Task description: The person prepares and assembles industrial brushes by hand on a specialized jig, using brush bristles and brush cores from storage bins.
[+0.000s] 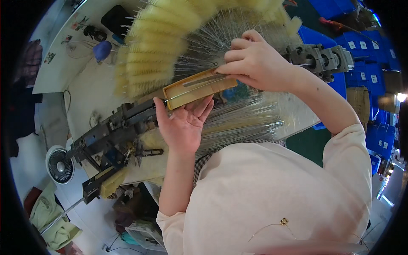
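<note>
A long shallow yellowish tray [180, 99] lies slanted in front of me, with a flat grey strip [199, 81] and a thin wire [192, 91] along it. My left hand [183, 129] is palm up at the tray's near side, its fingers stretched and their tips partly hidden by the tray. The left thumb points up beside the tray's left end. Over the right end, my right hand [250, 61] has thumb and fingers pinched together; what they hold there is too small to tell.
Yellow-bristled wire brushes [155, 46] fan out behind the tray. Bare metal wires [238, 121] lie in a bundle nearer me. A dark metal machine [114, 125] extends left, with more metal parts [318, 59] at right. Blue bins [367, 78] stand far right, a fan [60, 165] far left.
</note>
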### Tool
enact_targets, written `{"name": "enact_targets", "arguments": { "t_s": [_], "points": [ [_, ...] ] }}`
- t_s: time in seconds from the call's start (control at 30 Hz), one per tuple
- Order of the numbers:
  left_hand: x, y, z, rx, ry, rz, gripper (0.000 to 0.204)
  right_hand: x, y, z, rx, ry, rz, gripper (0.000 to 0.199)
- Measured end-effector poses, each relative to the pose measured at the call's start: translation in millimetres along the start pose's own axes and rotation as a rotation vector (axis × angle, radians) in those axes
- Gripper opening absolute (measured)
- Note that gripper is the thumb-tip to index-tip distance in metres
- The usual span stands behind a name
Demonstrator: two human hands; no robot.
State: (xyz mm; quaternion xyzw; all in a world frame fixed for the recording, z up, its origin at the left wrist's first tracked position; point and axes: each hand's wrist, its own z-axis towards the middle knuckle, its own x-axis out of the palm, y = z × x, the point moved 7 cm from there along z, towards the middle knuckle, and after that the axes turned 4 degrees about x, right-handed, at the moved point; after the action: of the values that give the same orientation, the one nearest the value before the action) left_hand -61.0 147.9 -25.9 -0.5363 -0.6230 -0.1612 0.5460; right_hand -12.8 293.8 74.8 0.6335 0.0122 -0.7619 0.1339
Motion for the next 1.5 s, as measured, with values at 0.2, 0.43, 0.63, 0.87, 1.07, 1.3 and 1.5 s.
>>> {"name": "enact_targets", "arguments": {
  "t_s": [0.2,0.43,0.63,0.87,1.07,1.3,1.5],
  "points": [
    [0,-1,0,0.017,-0.027,-0.010,0.078,-46,-2,-14,0.288,-0.336,0.184,0.011],
    [0,1,-1,0.051,-0.055,-0.015,0.073,-27,37,-36,0.493,0.004,0.079,0.030],
    [6,-1,-1,0.031,-0.003,0.033,0.073,-7,53,-37,0.403,0.051,-0.027,0.045],
    [9,-4,-1,-0.019,-0.065,0.145,0.068,-5,57,-36,0.366,0.014,-0.111,0.059],
    [4,-3,0,-0.047,-0.062,0.227,0.066,-1,58,-40,0.397,0.003,-0.067,0.055],
    [-4,3,-1,-0.040,-0.071,0.446,0.059,-19,48,-50,0.625,-0.118,0.046,0.048],
    [-32,24,-8,-0.102,-0.119,0.724,0.047,10,31,-95,0.804,-0.334,0.953,0.031]
  ]
}}
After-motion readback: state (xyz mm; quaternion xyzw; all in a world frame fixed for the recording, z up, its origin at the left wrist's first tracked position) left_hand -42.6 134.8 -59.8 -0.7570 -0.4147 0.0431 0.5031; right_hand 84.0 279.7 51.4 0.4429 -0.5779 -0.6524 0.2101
